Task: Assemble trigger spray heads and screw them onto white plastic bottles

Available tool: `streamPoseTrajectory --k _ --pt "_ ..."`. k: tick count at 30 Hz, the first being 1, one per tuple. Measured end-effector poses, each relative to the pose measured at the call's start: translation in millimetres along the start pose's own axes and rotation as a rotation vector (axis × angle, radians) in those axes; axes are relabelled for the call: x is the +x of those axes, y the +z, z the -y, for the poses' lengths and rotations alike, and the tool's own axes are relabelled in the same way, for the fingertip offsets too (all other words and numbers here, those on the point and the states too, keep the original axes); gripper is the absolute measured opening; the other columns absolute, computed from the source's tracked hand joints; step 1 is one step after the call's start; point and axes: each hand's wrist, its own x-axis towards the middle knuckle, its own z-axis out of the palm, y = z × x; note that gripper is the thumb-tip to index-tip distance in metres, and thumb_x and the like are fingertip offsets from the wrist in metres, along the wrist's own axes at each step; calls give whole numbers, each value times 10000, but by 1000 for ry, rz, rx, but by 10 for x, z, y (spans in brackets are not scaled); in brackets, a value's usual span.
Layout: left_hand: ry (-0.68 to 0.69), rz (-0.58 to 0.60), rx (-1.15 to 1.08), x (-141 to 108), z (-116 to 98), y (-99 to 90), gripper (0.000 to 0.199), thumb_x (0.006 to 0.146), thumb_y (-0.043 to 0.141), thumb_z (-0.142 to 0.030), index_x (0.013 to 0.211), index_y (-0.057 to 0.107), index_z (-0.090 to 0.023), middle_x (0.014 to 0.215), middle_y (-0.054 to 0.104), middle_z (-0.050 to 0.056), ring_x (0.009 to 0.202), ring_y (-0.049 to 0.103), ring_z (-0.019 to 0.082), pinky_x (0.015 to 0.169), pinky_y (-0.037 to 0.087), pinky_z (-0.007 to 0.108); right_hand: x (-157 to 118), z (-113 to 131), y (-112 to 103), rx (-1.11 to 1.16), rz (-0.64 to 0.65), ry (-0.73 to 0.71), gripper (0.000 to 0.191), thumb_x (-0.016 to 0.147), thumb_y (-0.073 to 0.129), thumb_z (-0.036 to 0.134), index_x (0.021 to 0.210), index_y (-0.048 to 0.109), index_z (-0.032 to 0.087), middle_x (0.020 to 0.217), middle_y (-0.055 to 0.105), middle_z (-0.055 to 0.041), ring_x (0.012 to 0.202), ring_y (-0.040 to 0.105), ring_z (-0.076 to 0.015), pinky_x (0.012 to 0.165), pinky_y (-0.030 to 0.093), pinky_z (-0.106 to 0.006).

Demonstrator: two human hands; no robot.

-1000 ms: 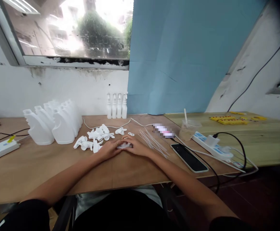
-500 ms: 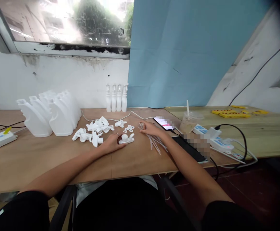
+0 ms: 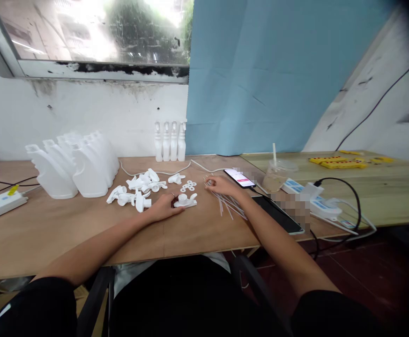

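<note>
My left hand (image 3: 162, 208) rests on the table with its fingers closed around the side of a white trigger spray head (image 3: 187, 201), which lies on its side. To the right, my right hand (image 3: 221, 185) has its fingers curled in a pinch at the far ends of thin clear plastic tubes (image 3: 230, 206). Several of these tubes lie loosely under and beside that hand. Between the hands and a little farther back are small white rings (image 3: 189, 186). A pile of white spray heads (image 3: 144, 182) is left of my left hand, and one single spray head (image 3: 176, 179) lies apart from it.
White empty-looking bottles (image 3: 88, 173) stand at the left, and several finished spray bottles (image 3: 170, 142) by the wall. A phone (image 3: 239, 178), a dark tablet (image 3: 278, 215), a drink cup (image 3: 275, 177) and power strips (image 3: 323, 209) with cables lie right. Yellow pieces (image 3: 343, 162) are farther off.
My right hand has shifted slightly at the tube ends, and some tubes have moved a little. My left hand stays on the spray head. The view has moved slightly.
</note>
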Motion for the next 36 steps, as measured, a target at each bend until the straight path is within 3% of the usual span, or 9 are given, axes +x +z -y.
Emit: streamPoseTrajectory --k 5,9,15,20,23,26,32,36 --pt "21 12 -20 -9 -1 -12 477 803 642 -416 1210 581 -174 935 669 51 798 605 212 750 485 329 22 -53 79 19 13 3 383 649 596 148 1018 685 189 702 651 1 617 542 -145 571 358 -212" --pt "22 24 -21 -13 19 -14 504 809 636 -429 1239 559 -175 961 671 57 816 608 218 764 490 335 2 36 3 115 -75 -5 287 675 552 172 918 704 167 656 620 8 600 514 -132 581 356 -222" --pt "28 30 -11 -6 36 2 493 811 630 -425 1232 566 -177 964 671 58 834 615 225 782 493 338 13 150 -241 762 -322 131 224 721 569 272 846 724 169 711 616 -8 572 468 -105 532 358 -235" --pt "17 27 -13 -9 43 15 526 813 624 -442 1267 546 -186 993 672 70 874 621 244 790 491 351 24 218 -304 1200 -314 74 348 638 726 291 981 682 249 899 640 -15 680 536 -115 582 437 -253" --pt "20 30 -10 -7 52 21 536 814 622 -436 1284 535 -193 1036 671 73 889 619 242 796 488 349 25 331 -210 1205 -333 93 369 653 762 374 978 665 227 829 621 -10 674 544 -115 576 452 -241" --pt "22 38 -5 -5 44 19 534 822 611 -432 1294 530 -196 996 676 62 832 616 226 754 485 334 9 533 -54 1072 -334 86 357 722 725 495 864 663 173 722 596 -4 589 528 -95 527 424 -223" --pt "77 38 -28 -9 -12 -7 494 830 609 -379 1283 535 -198 1016 674 51 834 609 210 769 474 314 -95 1026 222 982 -185 -135 338 842 603 528 829 559 193 641 576 31 501 527 -92 477 380 -223" --pt "94 62 -31 -10 -33 -19 476 841 601 -363 1283 538 -197 988 681 48 817 611 210 771 468 311 -142 1158 308 886 -98 -225 320 894 540 512 804 496 208 535 510 65 463 466 -93 502 382 -231"
